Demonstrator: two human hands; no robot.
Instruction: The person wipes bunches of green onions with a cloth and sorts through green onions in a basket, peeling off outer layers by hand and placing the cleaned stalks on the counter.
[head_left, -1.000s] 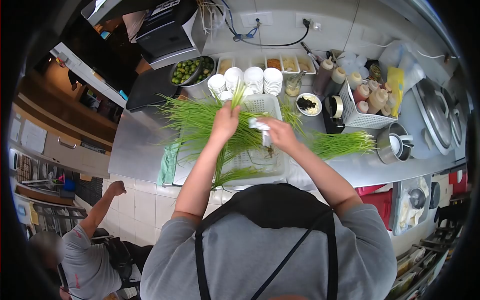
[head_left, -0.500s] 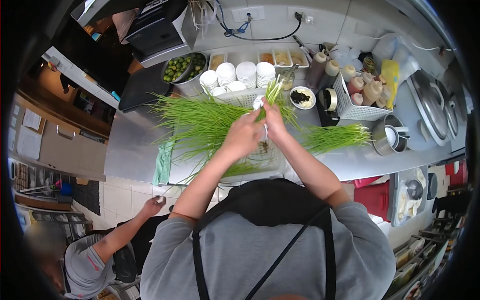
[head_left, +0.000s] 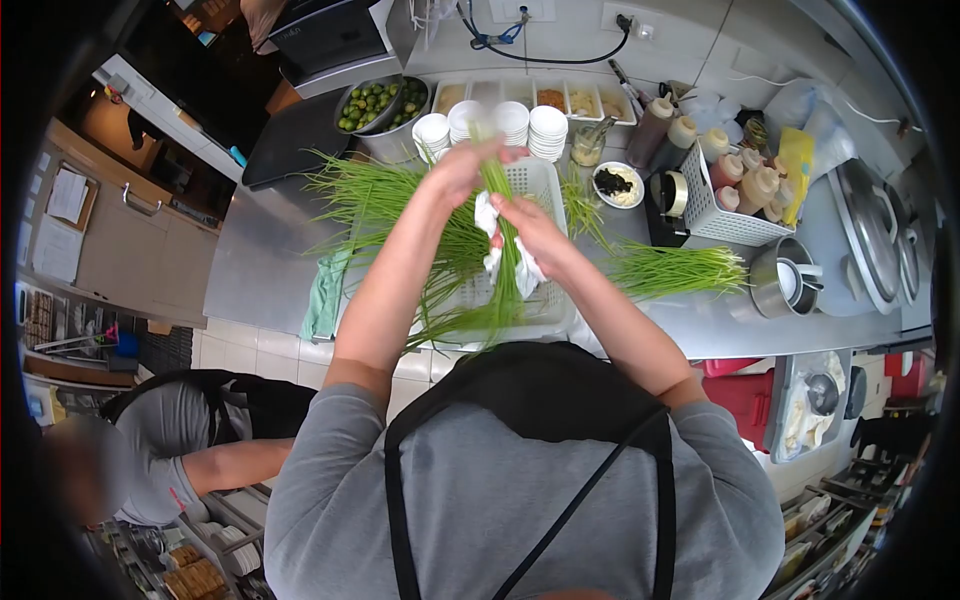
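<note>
My right hand [head_left: 535, 237] is closed around a bunch of long green chives [head_left: 495, 185], with a crumpled white cloth or paper [head_left: 526, 270] bunched against the stems. The bunch stands roughly upright over a white perforated basket [head_left: 545, 190], its lower ends hanging toward me. Beside the bunch's upper end is my left hand [head_left: 462, 172], its fingers smeared by motion, so their grip is unclear. A large heap of loose chives [head_left: 375, 205] spreads left of the basket, partly behind my left forearm. Another chive bundle [head_left: 680, 270] lies to the right on the steel counter.
Stacked white cups [head_left: 510, 122], a bowl of limes [head_left: 370, 108] and ingredient tubs [head_left: 583, 103] line the back. Squeeze bottles [head_left: 755, 185] fill a white crate at right, near a metal pot [head_left: 780, 280]. A green cloth [head_left: 325, 295] hangs at the front edge. A co-worker [head_left: 170, 440] bends at lower left.
My left hand has moved up and away from my right hand, to the bunch's upper end. The bunch now hangs down in front of me. The co-worker has bent lower, arm drawn down.
</note>
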